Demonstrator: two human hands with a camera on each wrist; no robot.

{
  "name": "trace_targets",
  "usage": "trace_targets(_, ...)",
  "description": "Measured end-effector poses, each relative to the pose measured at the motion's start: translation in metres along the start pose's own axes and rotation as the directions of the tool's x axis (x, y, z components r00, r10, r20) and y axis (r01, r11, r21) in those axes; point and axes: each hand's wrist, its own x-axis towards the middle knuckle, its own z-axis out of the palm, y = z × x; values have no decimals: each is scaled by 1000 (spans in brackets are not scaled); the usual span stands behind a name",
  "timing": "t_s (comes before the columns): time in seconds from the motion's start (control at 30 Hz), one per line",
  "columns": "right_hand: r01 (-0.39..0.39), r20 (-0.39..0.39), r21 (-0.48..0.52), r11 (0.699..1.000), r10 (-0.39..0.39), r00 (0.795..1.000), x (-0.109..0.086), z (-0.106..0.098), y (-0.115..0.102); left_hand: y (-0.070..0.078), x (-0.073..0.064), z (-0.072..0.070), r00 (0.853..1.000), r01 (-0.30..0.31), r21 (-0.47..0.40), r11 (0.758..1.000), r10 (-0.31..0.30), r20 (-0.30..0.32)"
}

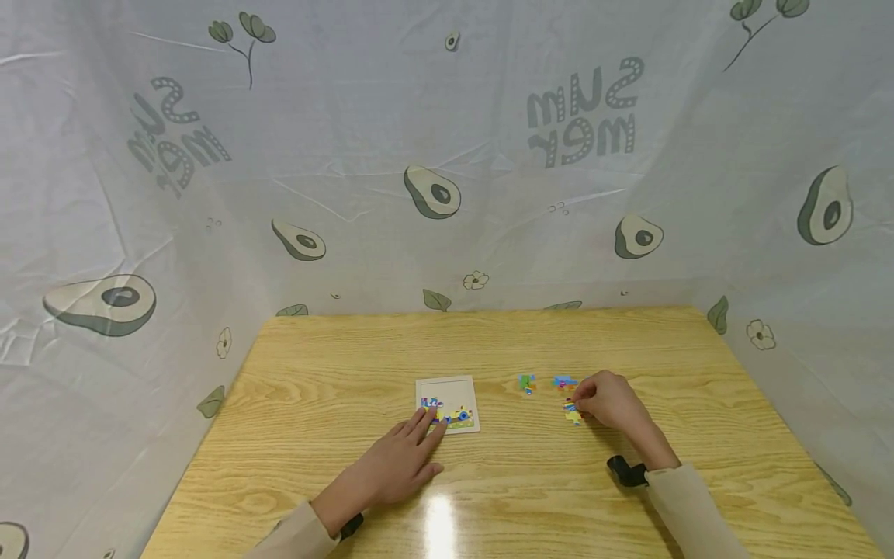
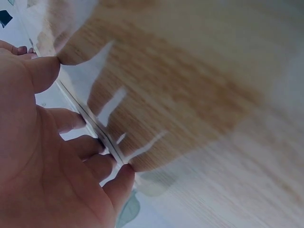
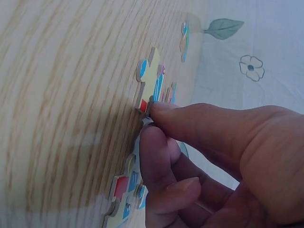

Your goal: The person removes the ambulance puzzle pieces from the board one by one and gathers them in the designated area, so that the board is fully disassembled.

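Note:
A small white puzzle board lies on the wooden table, with several colourful pieces fitted along its near edge. My left hand rests flat, its straight fingers touching the board's near-left corner. In the left wrist view the fingertips lie against the board's thin edge. My right hand is to the right of the board. Its thumb and forefinger pinch the edge of a yellow puzzle piece that lies on the table. Another piece sits under the curled fingers.
Loose pieces lie right of the board: a green one, a blue one and a yellow one. Avocado-print cloth walls the table at the back and both sides. A light glare shows near the front edge.

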Motion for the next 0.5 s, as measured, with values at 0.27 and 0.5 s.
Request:
trace_targets(0.27, 23, -11, -11, 1000, -23, 1000, -1, -4, 1, -1, 1, 1, 1000, -1, 17, 1000, 1, -3)
trace_targets(0.5, 99, -71, -19, 995, -100, 992, -2, -29, -14, 2, 0, 0, 1000, 5, 9, 1000, -5, -5)
